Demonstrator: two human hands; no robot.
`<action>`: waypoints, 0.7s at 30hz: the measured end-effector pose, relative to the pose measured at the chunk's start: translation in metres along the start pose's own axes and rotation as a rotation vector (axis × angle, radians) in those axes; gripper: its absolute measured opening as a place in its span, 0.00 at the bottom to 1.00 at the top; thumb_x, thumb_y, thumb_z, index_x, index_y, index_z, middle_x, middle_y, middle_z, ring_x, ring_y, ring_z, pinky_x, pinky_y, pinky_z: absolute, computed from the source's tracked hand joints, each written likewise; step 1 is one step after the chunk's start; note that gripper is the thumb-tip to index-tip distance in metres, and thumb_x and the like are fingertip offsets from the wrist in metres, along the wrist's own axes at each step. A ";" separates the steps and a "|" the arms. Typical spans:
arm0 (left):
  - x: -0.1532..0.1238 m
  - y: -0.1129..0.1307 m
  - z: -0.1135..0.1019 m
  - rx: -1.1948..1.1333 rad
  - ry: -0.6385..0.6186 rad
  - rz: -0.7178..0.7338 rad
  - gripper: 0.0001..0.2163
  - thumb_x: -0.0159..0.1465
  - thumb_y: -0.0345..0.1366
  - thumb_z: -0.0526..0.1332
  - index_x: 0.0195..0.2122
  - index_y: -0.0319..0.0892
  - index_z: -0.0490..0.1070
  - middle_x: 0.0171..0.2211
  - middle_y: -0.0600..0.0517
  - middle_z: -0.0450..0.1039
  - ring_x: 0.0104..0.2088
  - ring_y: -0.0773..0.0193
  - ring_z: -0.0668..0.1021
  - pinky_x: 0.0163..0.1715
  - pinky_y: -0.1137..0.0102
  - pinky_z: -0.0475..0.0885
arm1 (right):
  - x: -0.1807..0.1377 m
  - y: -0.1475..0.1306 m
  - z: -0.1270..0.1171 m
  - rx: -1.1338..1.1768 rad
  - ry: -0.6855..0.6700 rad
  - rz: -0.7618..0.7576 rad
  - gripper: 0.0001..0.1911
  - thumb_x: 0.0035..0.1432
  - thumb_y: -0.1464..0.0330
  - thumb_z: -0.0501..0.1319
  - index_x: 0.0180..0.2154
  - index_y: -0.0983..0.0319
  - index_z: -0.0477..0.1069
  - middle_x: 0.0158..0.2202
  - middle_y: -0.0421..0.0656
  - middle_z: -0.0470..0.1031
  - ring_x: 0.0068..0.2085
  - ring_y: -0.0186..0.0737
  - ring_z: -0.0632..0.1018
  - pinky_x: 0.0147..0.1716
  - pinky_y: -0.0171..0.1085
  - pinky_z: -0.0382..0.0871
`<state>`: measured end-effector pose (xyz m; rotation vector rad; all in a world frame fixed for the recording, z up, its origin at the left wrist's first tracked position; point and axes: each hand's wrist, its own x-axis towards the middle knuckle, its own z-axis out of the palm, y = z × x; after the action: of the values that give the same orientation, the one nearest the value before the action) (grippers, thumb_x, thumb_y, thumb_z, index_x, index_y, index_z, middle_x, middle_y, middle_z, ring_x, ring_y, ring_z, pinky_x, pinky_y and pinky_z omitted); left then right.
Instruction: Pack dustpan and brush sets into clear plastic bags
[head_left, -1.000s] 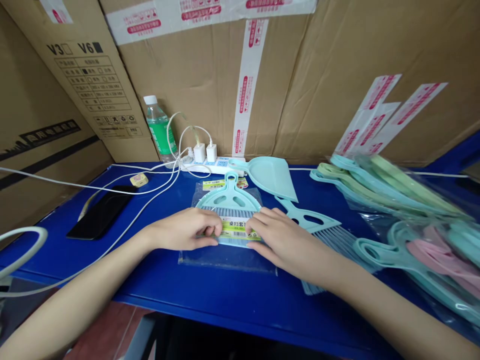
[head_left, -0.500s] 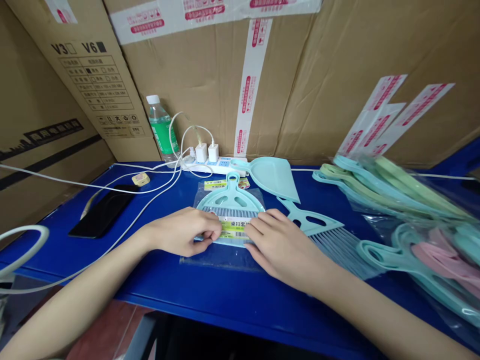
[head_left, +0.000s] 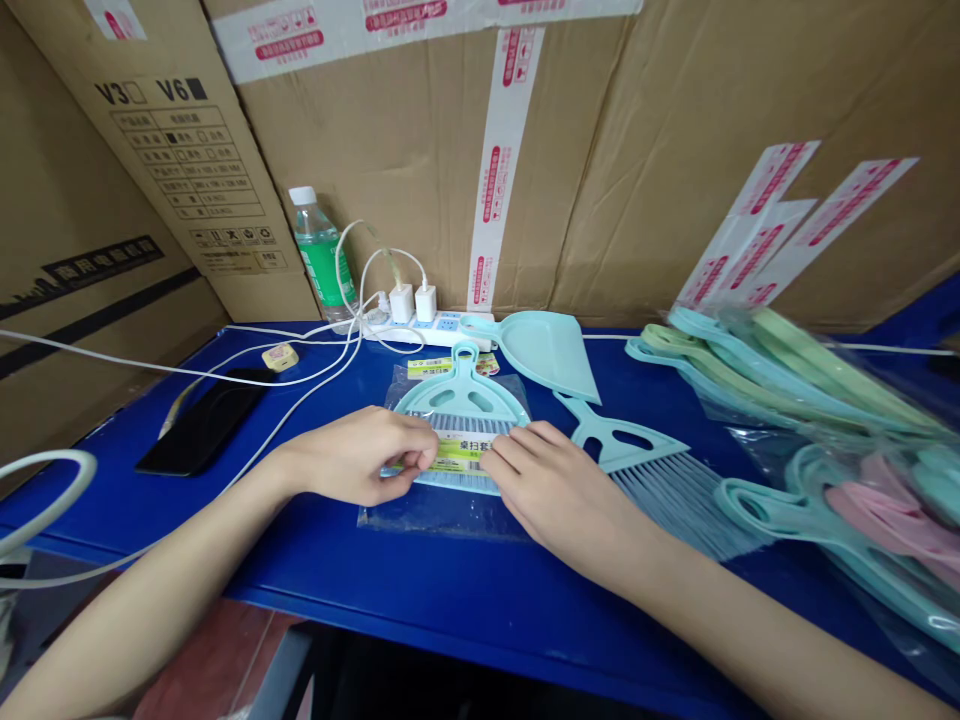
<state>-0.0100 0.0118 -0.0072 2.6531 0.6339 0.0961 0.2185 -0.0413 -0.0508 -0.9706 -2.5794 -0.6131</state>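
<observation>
A clear plastic bag lies flat before me, with a light-blue dustpan-and-brush set inside. Across its bristles is a white-and-green label with printed characters and a barcode. My left hand rests at the label's left end, fingers curled in and the thumb just below them; nothing shows in the small gap. Over the label's right end lie the fingers of my right hand, close together and slightly bent, its thumb hidden. Beside that hand is a loose brush, and behind it a loose light-blue dustpan.
Bagged green and blue sets and blue and pink ones lie on the right. A power strip, water bottle, white cables and a black phone occupy the back left. Cardboard boxes wall the blue table.
My left hand has shifted slightly left, its fingers a little looser. My right hand has moved slightly left over the label, and its thumb has gone out of sight. The bagged set stays put.
</observation>
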 end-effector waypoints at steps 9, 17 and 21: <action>-0.002 0.000 -0.002 0.059 -0.073 -0.009 0.10 0.50 0.20 0.54 0.28 0.43 0.62 0.27 0.56 0.67 0.26 0.68 0.70 0.28 0.73 0.62 | -0.002 -0.005 -0.005 0.028 -0.112 0.056 0.13 0.49 0.84 0.56 0.32 0.62 0.70 0.29 0.42 0.73 0.31 0.41 0.73 0.33 0.38 0.61; -0.003 -0.001 -0.004 0.080 -0.121 -0.012 0.12 0.48 0.18 0.54 0.30 0.42 0.63 0.28 0.57 0.68 0.28 0.67 0.70 0.28 0.73 0.62 | -0.005 0.003 -0.011 0.141 -0.192 0.073 0.13 0.46 0.85 0.58 0.29 0.62 0.69 0.28 0.42 0.73 0.30 0.42 0.72 0.33 0.39 0.63; -0.005 -0.002 -0.005 0.075 -0.144 -0.055 0.12 0.48 0.19 0.55 0.30 0.42 0.65 0.25 0.58 0.68 0.24 0.70 0.69 0.26 0.74 0.61 | -0.006 0.007 -0.011 0.178 -0.189 0.038 0.11 0.48 0.84 0.58 0.28 0.63 0.70 0.27 0.43 0.73 0.30 0.42 0.72 0.37 0.40 0.64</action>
<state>-0.0163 0.0128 -0.0029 2.6821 0.6745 -0.1355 0.2291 -0.0453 -0.0424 -1.0601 -2.7151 -0.2869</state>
